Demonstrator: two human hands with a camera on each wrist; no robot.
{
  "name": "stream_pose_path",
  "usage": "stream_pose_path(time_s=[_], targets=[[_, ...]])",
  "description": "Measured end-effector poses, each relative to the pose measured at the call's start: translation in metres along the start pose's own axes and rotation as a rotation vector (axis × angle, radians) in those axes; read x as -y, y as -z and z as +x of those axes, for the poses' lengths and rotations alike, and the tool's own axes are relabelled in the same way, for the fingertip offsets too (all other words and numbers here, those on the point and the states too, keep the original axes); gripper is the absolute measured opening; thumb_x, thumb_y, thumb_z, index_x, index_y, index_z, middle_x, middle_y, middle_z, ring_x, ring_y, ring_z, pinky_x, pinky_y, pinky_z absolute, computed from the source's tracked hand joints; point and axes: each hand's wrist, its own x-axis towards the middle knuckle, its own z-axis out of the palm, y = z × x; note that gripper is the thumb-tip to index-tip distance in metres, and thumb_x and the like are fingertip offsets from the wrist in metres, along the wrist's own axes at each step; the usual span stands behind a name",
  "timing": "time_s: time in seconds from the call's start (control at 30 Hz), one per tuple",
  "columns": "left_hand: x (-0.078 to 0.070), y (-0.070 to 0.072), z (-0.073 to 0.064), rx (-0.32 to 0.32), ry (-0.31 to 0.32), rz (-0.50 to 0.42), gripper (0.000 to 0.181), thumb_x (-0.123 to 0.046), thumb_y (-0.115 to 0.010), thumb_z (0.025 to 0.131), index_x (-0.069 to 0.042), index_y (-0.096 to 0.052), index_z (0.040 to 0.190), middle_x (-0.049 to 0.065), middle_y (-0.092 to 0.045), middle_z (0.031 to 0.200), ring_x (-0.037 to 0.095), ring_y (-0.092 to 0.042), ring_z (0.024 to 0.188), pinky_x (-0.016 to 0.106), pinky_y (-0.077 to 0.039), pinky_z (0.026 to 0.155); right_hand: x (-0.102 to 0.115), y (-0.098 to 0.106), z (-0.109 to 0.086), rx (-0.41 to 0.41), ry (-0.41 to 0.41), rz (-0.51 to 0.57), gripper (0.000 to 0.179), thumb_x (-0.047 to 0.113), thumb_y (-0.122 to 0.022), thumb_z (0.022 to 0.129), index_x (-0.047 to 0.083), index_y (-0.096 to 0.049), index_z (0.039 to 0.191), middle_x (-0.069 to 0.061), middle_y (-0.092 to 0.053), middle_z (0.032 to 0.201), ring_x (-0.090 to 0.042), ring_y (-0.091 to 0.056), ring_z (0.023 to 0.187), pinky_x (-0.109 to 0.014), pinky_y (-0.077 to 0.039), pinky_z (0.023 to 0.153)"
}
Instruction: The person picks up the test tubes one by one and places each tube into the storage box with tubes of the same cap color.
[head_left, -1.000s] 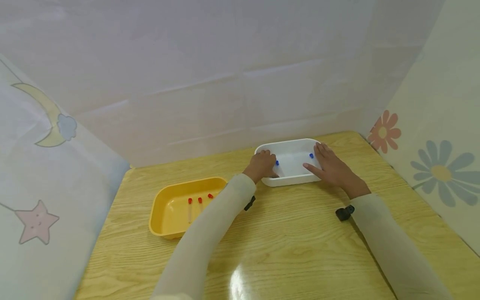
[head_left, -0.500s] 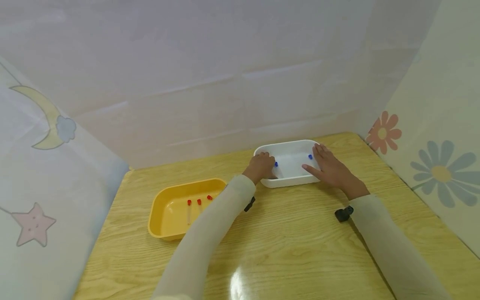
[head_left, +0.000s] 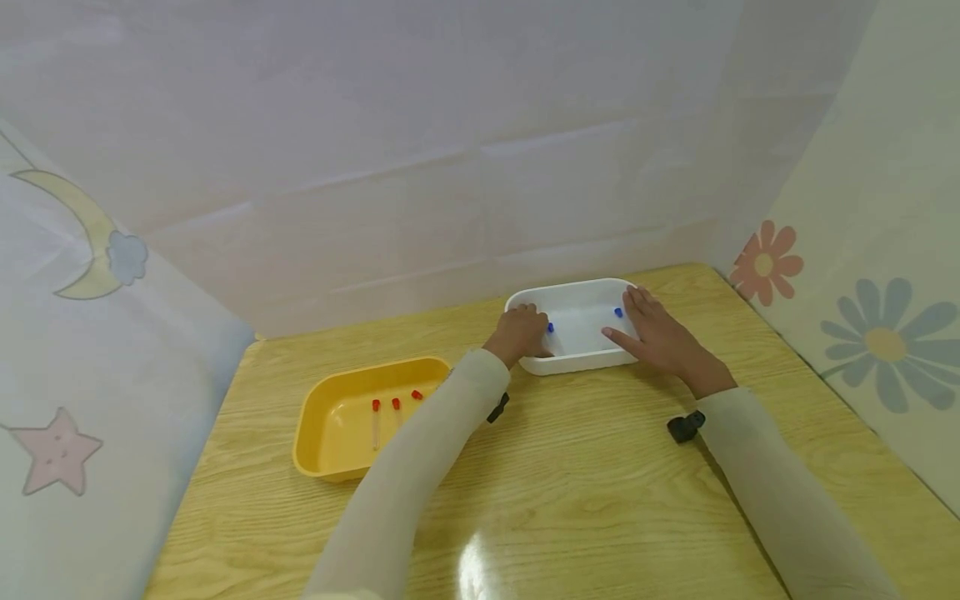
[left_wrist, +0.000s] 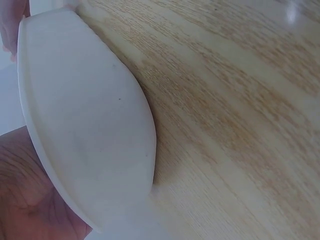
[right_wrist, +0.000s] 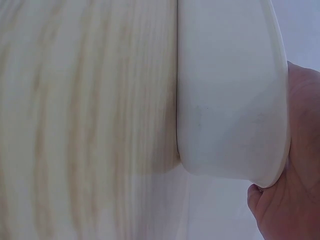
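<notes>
A white plastic tray [head_left: 577,364] stands at the back of the table, with two small blue caps inside, a left cap [head_left: 551,327] and a right cap [head_left: 618,312]. My left hand [head_left: 519,332] grips its left end, fingers bent over the rim and partly hidden inside. Across the right end rests my right hand [head_left: 663,337], fingers straight along the rim and thumb pointing into the tray. From the left wrist, the tray wall [left_wrist: 90,110] fills much of the view with the palm against its rim. The right wrist view shows the opposite wall [right_wrist: 230,100] and palm.
Left of the arms sits a yellow tray [head_left: 322,417] holding several thin clear tubes with red caps [head_left: 396,403]; the left sleeve [head_left: 427,467] covers its right side. The wooden table [head_left: 585,483] ends at a pale cloth wall [head_left: 375,250] behind the trays.
</notes>
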Motion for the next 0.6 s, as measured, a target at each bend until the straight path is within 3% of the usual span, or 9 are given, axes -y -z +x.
stream_pose_path(time_s=[0.27,0.6], targets=[[0.0016,0.0005,-0.0040,-0.006,0.016,-0.007,0.071,-0.070,-0.065,0.087,-0.012,-0.065,0.128,0.007,-0.062,0.120,0.021,-0.057,0.107,0.037,-0.054,0.092,0.0023,-0.0006,0.0024,0.006,0.005,-0.004,0.096,0.060,-0.039,0.105,-0.009,0.001,0.158,-0.025,0.008,0.167,-0.039,0.009,0.154,-0.056,-0.001,0.123],[0.0019,-0.0016,-0.0019,-0.023,-0.014,-0.023,0.075,-0.075,-0.053,0.091,-0.015,-0.061,0.134,0.004,-0.060,0.129,0.022,-0.055,0.120,0.037,-0.050,0.100,-0.0011,-0.0001,0.0038,0.000,0.000,0.014,0.095,0.060,-0.040,0.104,-0.007,0.000,0.158,-0.023,0.007,0.167,-0.038,0.009,0.154,-0.057,-0.002,0.123]])
